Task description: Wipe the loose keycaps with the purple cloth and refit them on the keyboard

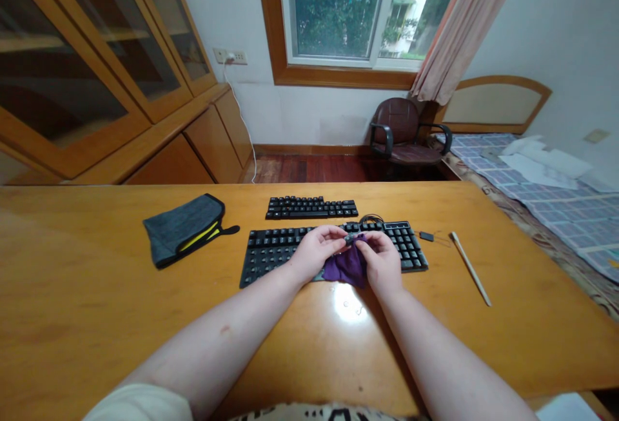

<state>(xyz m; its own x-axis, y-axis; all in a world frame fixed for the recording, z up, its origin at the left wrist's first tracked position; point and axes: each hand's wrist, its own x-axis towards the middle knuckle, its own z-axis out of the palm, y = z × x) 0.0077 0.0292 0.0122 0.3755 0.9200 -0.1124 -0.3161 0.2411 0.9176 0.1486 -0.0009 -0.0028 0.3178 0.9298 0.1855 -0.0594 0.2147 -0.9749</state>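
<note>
Both my hands are over the middle of a large black keyboard [271, 254] on the wooden desk [87, 292]. My left hand [316, 250] pinches a small dark keycap [349, 238] between its fingertips. My right hand [382, 260] is closed on a purple cloth [345, 267] that hangs between the two hands and touches the keycap. The cloth covers part of the keyboard's front edge.
A smaller black keyboard [312, 207] lies just behind the large one. A grey pouch with a yellow stripe [186, 235] sits to the left. A thin white stick [470, 267] and a small black piece [426, 236] lie to the right. A brown chair [403, 131] and a bed [556, 202] stand beyond the desk.
</note>
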